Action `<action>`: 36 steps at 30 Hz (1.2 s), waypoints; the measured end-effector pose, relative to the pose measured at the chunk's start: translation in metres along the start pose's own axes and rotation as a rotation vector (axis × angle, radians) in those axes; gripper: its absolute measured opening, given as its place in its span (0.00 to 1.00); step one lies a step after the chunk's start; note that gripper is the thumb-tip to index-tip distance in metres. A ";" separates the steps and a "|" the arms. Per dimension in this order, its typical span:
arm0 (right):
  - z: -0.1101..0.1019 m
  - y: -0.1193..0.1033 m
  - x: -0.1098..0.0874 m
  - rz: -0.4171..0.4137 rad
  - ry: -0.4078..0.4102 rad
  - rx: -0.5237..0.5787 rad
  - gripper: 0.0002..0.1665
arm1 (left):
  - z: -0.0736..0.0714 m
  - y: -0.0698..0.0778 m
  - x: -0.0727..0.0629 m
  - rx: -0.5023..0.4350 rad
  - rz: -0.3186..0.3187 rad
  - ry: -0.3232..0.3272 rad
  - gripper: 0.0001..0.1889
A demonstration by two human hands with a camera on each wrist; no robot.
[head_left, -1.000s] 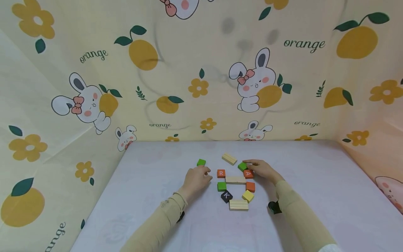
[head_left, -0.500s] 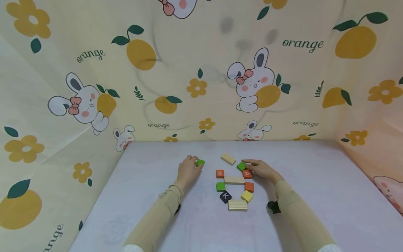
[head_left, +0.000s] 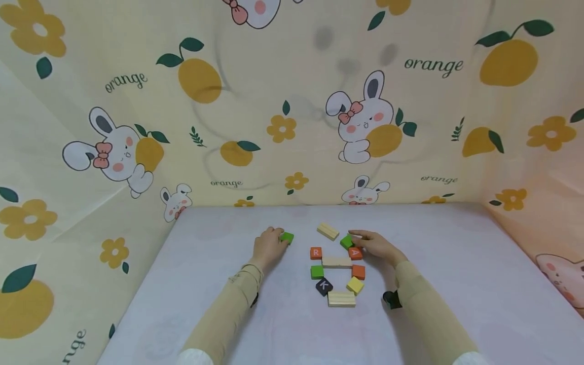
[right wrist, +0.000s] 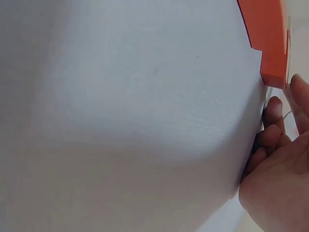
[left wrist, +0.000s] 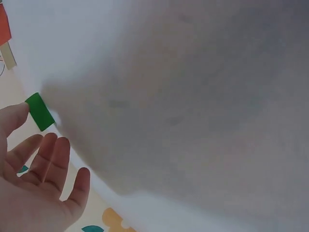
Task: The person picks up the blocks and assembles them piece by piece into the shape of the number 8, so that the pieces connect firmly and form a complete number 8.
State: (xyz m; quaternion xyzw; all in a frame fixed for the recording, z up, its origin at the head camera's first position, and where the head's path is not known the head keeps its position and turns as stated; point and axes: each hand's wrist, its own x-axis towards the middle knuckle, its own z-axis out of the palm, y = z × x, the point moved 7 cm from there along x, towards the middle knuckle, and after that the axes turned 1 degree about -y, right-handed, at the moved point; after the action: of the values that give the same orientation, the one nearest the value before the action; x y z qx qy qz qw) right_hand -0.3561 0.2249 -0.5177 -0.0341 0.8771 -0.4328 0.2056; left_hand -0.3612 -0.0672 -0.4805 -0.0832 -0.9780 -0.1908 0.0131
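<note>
My left hand (head_left: 267, 247) pinches a small green block (head_left: 287, 238) at the left of the layout. In the left wrist view its thumb lies against one edge of that green block (left wrist: 40, 112), the fingertips close to the other. My right hand (head_left: 376, 245) holds another green block (head_left: 347, 241) between thumb and forefinger, just above the red block marked A (head_left: 355, 253). From the right wrist, the curled fingers (right wrist: 273, 108) show beside a red-orange block (right wrist: 274, 63); the held green block is hidden there.
Between the hands lie a red R block (head_left: 316, 253), a plain wooden plank (head_left: 336, 262), a green block (head_left: 317, 272), an orange block (head_left: 358, 272), a black K block (head_left: 324, 287), a yellow block (head_left: 355, 285) and a grooved plank (head_left: 341, 299). Another plank (head_left: 328, 231) lies farther back.
My left hand has shifted left and back from over the near side of the left green block to grip it from its left. The right hand stays at its green block.
</note>
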 end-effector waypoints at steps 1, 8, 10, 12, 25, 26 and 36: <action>0.001 0.001 0.000 0.011 -0.003 0.015 0.30 | 0.001 -0.001 0.000 0.005 0.006 -0.005 0.21; 0.004 0.001 0.001 0.034 -0.007 0.056 0.29 | 0.003 -0.001 0.000 -0.012 0.053 0.012 0.19; 0.005 0.002 0.002 0.033 0.001 0.040 0.28 | 0.003 0.001 0.002 -0.010 0.060 0.013 0.19; 0.006 0.003 0.002 0.034 0.010 0.036 0.28 | 0.005 0.001 0.003 -0.012 0.062 0.006 0.18; 0.005 -0.001 0.000 0.023 0.032 0.027 0.29 | 0.016 0.014 0.010 -0.118 -0.002 -0.045 0.18; 0.005 0.000 0.000 0.026 0.032 0.031 0.29 | 0.017 0.015 0.011 -0.126 -0.006 -0.047 0.18; 0.006 -0.001 -0.002 0.031 0.042 0.002 0.30 | 0.027 0.033 0.012 -0.242 -0.041 -0.095 0.18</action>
State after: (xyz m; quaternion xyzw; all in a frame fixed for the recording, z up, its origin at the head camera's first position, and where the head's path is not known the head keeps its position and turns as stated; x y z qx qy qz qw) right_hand -0.3523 0.2202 -0.5195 -0.0111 0.8812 -0.4310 0.1941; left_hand -0.3669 -0.0254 -0.4923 -0.0731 -0.9488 -0.3037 -0.0473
